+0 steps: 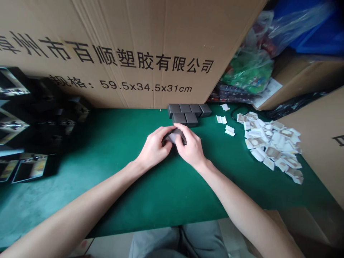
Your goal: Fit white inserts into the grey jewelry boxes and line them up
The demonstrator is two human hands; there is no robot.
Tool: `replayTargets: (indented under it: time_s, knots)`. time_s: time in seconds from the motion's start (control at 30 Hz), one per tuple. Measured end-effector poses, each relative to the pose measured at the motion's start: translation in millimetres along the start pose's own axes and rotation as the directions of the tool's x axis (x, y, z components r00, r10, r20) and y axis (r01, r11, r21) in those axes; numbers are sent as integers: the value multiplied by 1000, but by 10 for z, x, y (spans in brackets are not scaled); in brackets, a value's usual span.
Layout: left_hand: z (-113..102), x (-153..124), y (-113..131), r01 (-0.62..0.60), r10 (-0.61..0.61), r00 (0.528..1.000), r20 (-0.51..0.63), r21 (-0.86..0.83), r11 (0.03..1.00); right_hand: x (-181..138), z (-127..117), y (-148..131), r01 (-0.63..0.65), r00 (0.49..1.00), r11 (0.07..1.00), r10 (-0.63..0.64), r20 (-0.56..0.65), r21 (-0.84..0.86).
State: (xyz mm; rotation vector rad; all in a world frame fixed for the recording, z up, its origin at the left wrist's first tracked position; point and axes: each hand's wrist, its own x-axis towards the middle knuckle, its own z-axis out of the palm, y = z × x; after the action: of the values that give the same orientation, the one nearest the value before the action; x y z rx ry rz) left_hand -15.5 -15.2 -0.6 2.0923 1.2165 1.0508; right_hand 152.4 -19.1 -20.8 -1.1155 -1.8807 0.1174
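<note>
Both hands, left hand (153,147) and right hand (189,146), pinch one small dark grey cardboard box (175,136) between them, its long axis running hand to hand; finished grey boxes (188,113) sit just beyond.

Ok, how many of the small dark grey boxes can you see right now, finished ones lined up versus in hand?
Small dark grey boxes lined up by the carton: 6 (4 behind, 2 in front)
Dark grey box held in both hands: 1
Total: 7
</note>
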Motion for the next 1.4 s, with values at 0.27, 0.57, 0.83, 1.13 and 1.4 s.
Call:
replayTargets:
  time_s: [0.27,0.57,0.83,1.13,1.4]
  knots:
    - [-27,20,-32,17,-17,988,-152,4,1000,-3,7,-1,-73,997,997,72,36,16]
    - [-19,-4,-41,5,17,993,-119,184,983,-4,-4,5,-97,994,995,96,50,18]
    - [-23,9,-108,-68,97,989,-108,247,967,-10,13,22,-89,994,996,89,57,3]
    - [-17,5,-125,-210,241,966,-95,259,943,31,4,27,-45,999,997,45,7,61]
    - [-11,-15,-85,-206,211,977,-23,123,971,-10,18,62,-21,999,998,22,-24,56]
